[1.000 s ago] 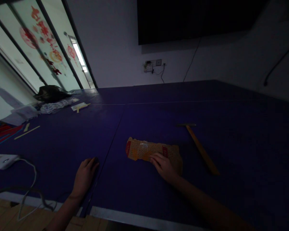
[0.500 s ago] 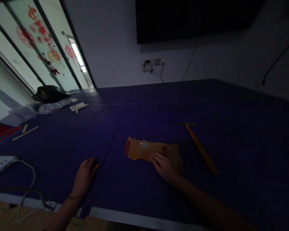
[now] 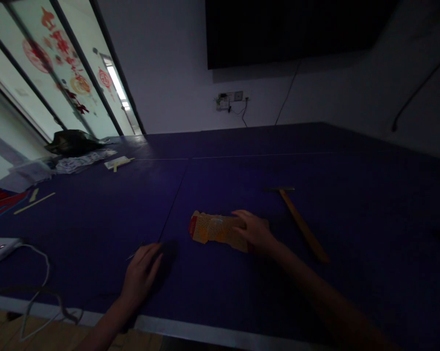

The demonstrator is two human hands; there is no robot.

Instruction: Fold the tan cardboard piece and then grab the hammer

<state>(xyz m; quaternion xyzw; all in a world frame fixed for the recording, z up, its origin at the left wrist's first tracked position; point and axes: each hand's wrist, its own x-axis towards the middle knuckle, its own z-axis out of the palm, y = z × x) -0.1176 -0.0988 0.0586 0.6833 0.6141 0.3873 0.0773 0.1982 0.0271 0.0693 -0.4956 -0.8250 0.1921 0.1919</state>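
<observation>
A torn, flattened piece of brown patterned cardboard (image 3: 212, 228) with red patches and clear tape lies on the blue table. My right hand (image 3: 254, 231) is over its right part, thumb and fingers apart; whether the fingertips touch it I cannot tell. To the left, my left hand (image 3: 142, 270) hovers low above the table with its fingers stretched and the thumb apart. Just beside its fingers lies something thin and metallic (image 3: 135, 251), too small to name. A hammer (image 3: 303, 226) with a wooden handle and narrow metal head rests right of the cardboard.
At the left edge are a white device (image 3: 2, 247) with a cable, yellow and coloured strips (image 3: 33, 204), and a clear plastic box (image 3: 26, 175). A black bag (image 3: 71, 142) sits at the far left corner. A dark screen (image 3: 296, 31) hangs on the wall behind.
My left hand has moved right, baring the thin metallic thing on the table. My right hand has shifted slightly right and away from me, and its fingers have spread over the cardboard.
</observation>
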